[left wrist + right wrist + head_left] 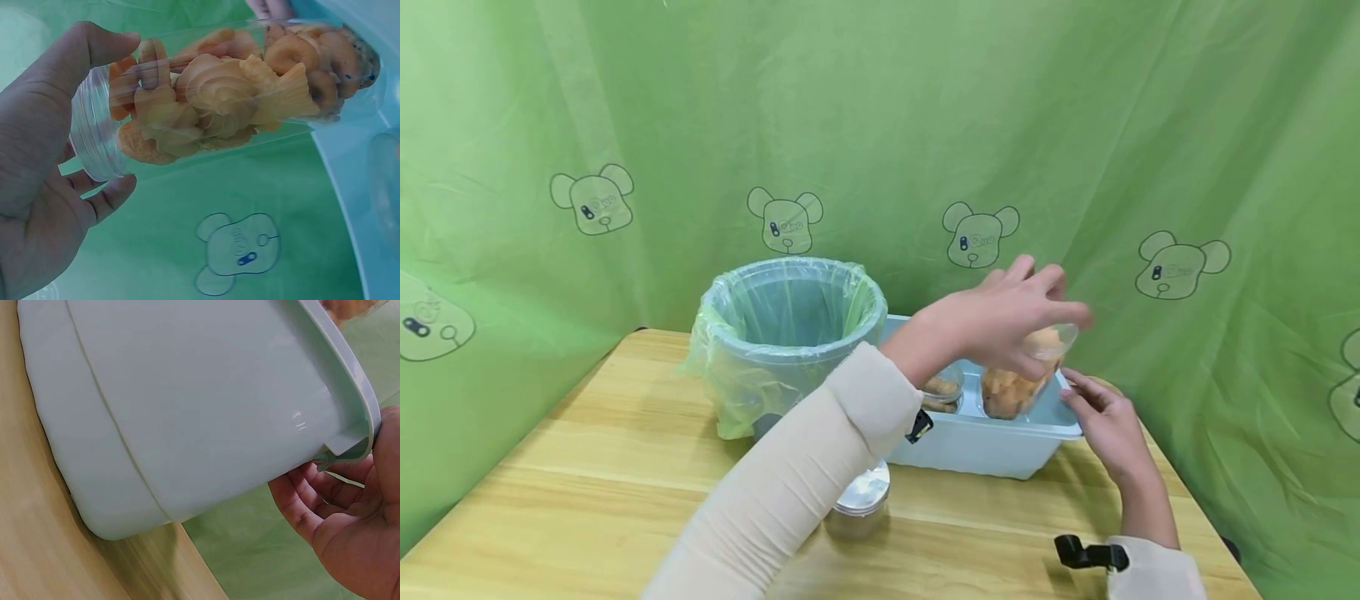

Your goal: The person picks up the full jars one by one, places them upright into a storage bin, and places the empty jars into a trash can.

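Observation:
My left hand (pixel 1000 312) reaches across to the right and holds a clear jar of cookies (pixel 1009 392) by its ringed end. In the left wrist view thumb and fingers wrap that end, and swirled and ring-shaped cookies show through the wall of the jar (pixel 219 106). The jar leans, its lower end inside the light blue bin (pixel 981 446). At the bin's right end my right hand (pixel 1108 429) grips the rim. The right wrist view shows its fingers curled under the lip of the bin (pixel 187 412). Another clear container of cookies (pixel 943 392) stands in the bin, partly hidden by my left arm.
A bucket (pixel 790 350) lined with a thin green bag stands left of the bin. In front, a small jar with a silver lid (pixel 863 492) sits on the wooden table (pixel 587 500), partly behind my left sleeve. A green curtain (pixel 880 108) closes off the back and sides.

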`<state>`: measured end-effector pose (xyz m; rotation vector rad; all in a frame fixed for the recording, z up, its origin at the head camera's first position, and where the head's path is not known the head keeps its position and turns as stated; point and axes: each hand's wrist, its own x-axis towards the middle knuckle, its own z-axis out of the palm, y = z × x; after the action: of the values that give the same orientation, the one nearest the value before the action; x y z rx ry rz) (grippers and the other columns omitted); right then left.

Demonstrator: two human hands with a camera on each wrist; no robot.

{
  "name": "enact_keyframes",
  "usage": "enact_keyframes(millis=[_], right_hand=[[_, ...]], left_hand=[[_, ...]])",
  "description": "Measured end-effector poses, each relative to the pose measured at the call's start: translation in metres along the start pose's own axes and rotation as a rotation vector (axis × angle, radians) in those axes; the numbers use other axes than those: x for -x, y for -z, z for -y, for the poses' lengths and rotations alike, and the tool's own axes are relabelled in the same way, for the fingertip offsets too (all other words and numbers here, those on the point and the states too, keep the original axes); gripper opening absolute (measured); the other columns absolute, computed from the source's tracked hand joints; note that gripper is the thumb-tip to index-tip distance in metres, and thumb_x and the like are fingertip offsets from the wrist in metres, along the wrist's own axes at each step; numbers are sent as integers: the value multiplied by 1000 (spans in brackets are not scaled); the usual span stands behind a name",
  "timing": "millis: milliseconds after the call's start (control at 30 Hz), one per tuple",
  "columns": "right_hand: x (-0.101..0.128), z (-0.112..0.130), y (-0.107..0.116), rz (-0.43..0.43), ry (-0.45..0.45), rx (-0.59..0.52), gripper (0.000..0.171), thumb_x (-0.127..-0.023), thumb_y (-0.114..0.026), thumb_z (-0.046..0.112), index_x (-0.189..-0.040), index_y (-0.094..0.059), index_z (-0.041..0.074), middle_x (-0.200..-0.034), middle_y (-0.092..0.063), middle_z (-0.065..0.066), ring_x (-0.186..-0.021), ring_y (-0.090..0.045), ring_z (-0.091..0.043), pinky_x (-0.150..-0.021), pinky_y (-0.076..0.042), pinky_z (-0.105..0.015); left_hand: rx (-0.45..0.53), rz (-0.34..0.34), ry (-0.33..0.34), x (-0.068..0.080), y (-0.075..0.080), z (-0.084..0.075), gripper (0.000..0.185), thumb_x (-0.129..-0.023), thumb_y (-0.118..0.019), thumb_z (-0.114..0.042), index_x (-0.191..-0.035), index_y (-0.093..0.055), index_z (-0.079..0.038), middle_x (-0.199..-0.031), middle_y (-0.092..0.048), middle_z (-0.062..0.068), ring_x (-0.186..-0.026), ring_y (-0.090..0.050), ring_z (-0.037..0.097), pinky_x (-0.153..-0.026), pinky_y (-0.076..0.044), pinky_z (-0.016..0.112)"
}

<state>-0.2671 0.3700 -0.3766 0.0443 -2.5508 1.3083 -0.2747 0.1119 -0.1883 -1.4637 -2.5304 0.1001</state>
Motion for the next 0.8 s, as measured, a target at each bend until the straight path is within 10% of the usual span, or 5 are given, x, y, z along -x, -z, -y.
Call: enact_keyframes(millis=[800], right_hand=[[3, 2, 1, -8, 20, -26, 56, -106, -56, 36, -150, -49, 1, -119, -61, 1, -100, -53, 7, -76, -49, -13]], left_hand=[[102, 86, 57, -16, -66, 6, 61, -92, -72, -43, -147, -44, -46, -139, -38, -6, -118, -28, 14, -91, -29, 24]])
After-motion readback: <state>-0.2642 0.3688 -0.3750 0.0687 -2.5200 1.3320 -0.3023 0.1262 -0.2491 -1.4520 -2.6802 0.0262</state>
